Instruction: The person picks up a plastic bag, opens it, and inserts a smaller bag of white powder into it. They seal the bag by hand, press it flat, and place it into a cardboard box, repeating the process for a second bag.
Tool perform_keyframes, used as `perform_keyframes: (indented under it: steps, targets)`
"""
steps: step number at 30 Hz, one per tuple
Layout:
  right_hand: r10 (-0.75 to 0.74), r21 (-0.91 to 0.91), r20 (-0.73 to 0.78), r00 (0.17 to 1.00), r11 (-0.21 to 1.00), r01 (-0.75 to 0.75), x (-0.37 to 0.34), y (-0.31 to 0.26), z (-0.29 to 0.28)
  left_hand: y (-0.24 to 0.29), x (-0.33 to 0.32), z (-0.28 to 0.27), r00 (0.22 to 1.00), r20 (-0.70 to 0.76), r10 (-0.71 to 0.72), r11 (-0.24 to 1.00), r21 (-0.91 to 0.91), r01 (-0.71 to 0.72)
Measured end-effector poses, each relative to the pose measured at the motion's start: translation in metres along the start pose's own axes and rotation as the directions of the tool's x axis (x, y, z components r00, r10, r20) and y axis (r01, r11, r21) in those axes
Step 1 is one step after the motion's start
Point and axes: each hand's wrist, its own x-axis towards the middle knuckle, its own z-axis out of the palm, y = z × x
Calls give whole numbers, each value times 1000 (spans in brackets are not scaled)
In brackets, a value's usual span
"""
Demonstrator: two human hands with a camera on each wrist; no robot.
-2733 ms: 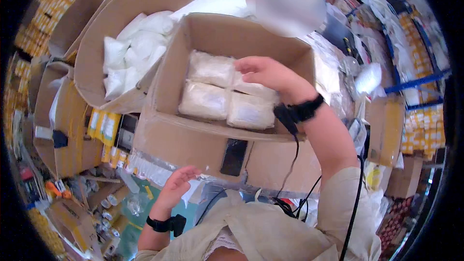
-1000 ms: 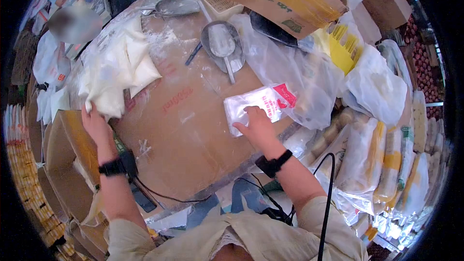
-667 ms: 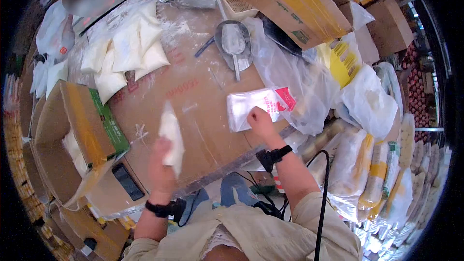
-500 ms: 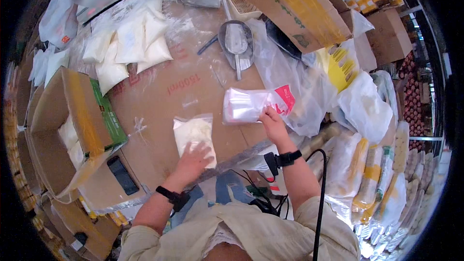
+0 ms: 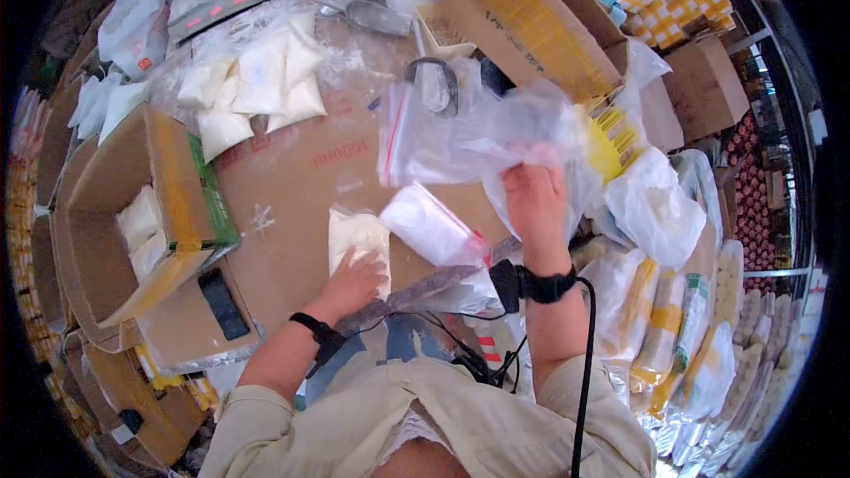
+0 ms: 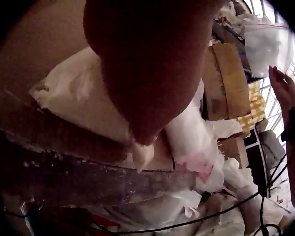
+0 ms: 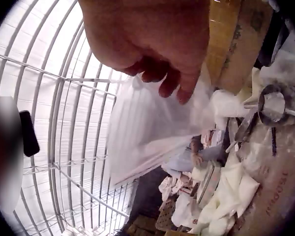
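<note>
My left hand (image 5: 356,281) lies with its fingers spread over a plastic bag filled with pale powder (image 5: 359,232), flat near the table's front edge. In the left wrist view that powder bag (image 6: 78,93) shows partly under the dark hand. Up in the air, my right hand (image 5: 536,199) pinches a thin zip bag (image 5: 425,137), clear with a red strip at its mouth and blurred by motion. The right wrist view shows the zip bag (image 7: 152,123) hanging from the curled fingers. Between the hands lies a stack of clear bags (image 5: 429,226) in its pack.
Several powder-filled bags (image 5: 261,71) lie at the back left, near a scale with red digits (image 5: 217,13). An open carton (image 5: 133,239) at left contains similar bags. A phone (image 5: 223,304) lies beside it. Metal scoops (image 5: 376,18) and a large carton (image 5: 531,22) stand behind.
The view turned from a carton of packed bags to the table. My left hand brought one powder bag from the pile to the front edge. My right hand lifted a zip bag; the stack shifted.
</note>
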Motion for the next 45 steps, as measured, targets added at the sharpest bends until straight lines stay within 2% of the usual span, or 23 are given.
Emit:
perform_keyframes:
  steps: [2,3,4,6,9,13,15,16,17,18,20,22,25,28,30,33,34,36,37,39,40,42,45]
  targets:
    - [-113,-654,183,977,728,207,0,-3,4,-6,5,2,998,55,-25,1000,3,24]
    - [-18,-245,229,973,966,75,-3,-5,12,-5,8,-8,996,80,-47,999,3,47]
    - [78,198,273,959,971,-136,-5,-6,19,-3,8,-17,978,-37,-203,915,-362,176]
    - [137,175,303,943,965,-196,-15,-7,29,2,9,-42,833,-63,-550,365,-915,172]
    - [179,146,398,900,956,-255,-24,-9,41,24,14,-140,933,186,-309,-541,-841,-12]
    - [201,150,464,863,942,-300,-28,-10,64,24,-1,-156,919,177,-353,-436,-900,5]
    - [231,144,363,903,943,-299,-23,6,78,21,-11,-147,894,99,-436,-288,-957,-35]
    - [243,141,300,922,945,-295,-19,18,78,23,-13,-149,881,59,-470,-352,-928,-126]
    - [79,-245,321,944,970,2,-10,47,61,27,-15,-152,863,21,-505,-410,-885,-218]
    - [-66,-566,406,911,765,308,4,84,37,30,-17,-156,840,-16,-543,-460,-831,-313]
    - [-131,-681,291,948,668,301,9,102,26,31,-23,-163,747,-42,-664,-371,-848,-378]
    - [167,-204,-144,975,959,-194,2,88,37,29,-32,-166,668,-75,-740,-231,-905,-358]
    - [-132,-468,159,978,863,192,-31,47,76,29,-44,-166,608,-136,-782,-3,-975,-221]
    - [203,-638,594,778,708,303,-59,40,117,35,-42,-166,638,-192,-746,135,-981,-138]
    - [386,-483,629,675,874,-51,-76,58,136,31,-45,-158,694,-180,-697,207,-977,-44]
    - [527,-561,593,609,813,-157,-80,94,132,26,-47,-149,641,-263,-721,323,-946,-24]
    - [518,-646,533,669,760,-73,-84,76,136,22,-50,-145,611,-220,-760,201,-974,-102]
    - [594,-589,393,702,749,-305,-76,81,121,10,-56,-140,566,-116,-816,-46,-964,-263]
    - [632,-539,317,708,734,-414,-69,85,108,2,-62,-137,507,-133,-851,-26,-955,-294]
    - [417,-594,195,888,770,-231,-35,110,53,-12,-71,-131,391,-162,-906,16,-937,-350]
    - [358,-478,65,931,830,-286,-17,117,25,-10,-73,-134,377,-119,-919,-34,-926,-377]
    - [270,-367,-172,947,875,-316,5,137,-38,-3,-78,-143,349,-27,-937,-131,-897,-423]
    - [161,-462,-419,893,809,-363,10,147,-97,-18,-95,-113,399,9,-917,-95,-976,-197]
